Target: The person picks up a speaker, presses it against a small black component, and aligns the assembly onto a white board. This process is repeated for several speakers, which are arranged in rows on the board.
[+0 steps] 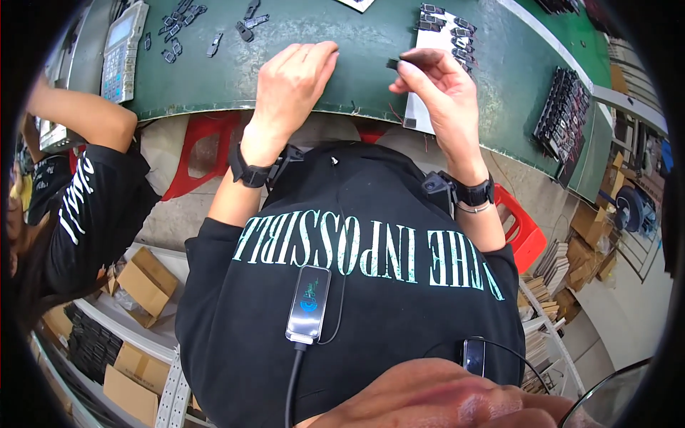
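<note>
Just left of the white sheet, I see a small black piece pinched between the thumb and fingertips of the right hand, the grip nearly closed. Farther left of the sheet, the left hand bends its fingers together; I can't tell whether they hold anything. The piece looks light and stiff, perhaps slick plastic, best taken by its side edges, gently.
</note>
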Available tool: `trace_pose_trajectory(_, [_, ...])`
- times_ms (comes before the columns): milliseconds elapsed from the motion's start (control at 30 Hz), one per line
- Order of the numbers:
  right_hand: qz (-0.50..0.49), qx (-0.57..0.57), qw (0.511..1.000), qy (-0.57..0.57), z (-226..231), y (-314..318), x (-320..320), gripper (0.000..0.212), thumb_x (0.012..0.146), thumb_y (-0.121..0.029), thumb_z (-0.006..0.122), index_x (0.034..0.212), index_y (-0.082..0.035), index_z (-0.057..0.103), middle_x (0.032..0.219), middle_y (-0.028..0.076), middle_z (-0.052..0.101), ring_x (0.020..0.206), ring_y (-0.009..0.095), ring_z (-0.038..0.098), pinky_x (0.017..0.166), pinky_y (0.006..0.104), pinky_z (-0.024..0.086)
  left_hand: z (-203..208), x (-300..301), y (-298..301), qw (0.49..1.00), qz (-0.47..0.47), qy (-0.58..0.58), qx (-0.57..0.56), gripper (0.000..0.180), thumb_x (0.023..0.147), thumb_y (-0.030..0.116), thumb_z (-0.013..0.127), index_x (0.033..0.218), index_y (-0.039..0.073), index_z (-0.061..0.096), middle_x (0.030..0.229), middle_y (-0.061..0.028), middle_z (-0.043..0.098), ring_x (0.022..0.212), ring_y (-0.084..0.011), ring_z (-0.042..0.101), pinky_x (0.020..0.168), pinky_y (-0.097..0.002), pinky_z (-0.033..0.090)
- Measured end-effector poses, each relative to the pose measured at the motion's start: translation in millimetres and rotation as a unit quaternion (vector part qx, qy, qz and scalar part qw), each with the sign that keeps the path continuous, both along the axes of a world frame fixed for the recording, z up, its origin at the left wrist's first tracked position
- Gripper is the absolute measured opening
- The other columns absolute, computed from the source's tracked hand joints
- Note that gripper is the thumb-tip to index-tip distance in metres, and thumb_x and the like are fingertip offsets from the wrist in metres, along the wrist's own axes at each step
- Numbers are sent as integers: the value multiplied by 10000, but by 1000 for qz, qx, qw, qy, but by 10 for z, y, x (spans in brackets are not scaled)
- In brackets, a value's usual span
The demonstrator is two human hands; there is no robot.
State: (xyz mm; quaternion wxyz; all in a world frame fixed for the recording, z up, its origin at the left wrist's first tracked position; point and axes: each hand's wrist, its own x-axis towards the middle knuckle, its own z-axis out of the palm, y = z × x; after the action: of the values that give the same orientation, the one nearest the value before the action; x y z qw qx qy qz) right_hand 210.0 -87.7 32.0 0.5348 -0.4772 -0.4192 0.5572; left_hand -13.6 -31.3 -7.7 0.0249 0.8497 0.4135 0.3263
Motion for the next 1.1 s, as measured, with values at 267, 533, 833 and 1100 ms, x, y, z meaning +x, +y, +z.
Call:
trace_pose_trajectory(267, [-8,-1,999,-39,-109,43,-79,186,970,-65,683,1134,15,647,936,67,688,838,145,687,819,290,561,-17,-557,228,992,53,-109,-43,195,910,86,687,1099,113,723,983,-81,723,877,-271,701,743,-375,572])
trace_pose_trajectory(533, [-1,-17,999,-36,-95,210,-269,181,971,-75,685,1125,13,649,921,68,690,819,149,688,808,295,564,226,-786,311,981,-149,111,-57,231,884,100,693,1109,138,725,1025,-44,664,933,-243,664,773,-352,564])
trace_pose_trajectory(833, [-16,-34,999,-2,-73,183,-214,174,975,-79,683,1122,4,642,935,62,688,831,147,688,802,293,569,139,-737,390,985,-139,99,-9,229,843,135,742,1055,89,669,922,-27,642,887,-211,652,755,-324,559])
trace_pose_trajectory(1100, [-3,3,996,-92,49,264,-397,197,967,-68,698,1135,16,640,1006,56,691,877,126,689,833,275,573,35,-224,259,993,-94,-67,21,231,853,135,748,1061,97,653,782,-51,685,707,-227,692,634,-320,560])
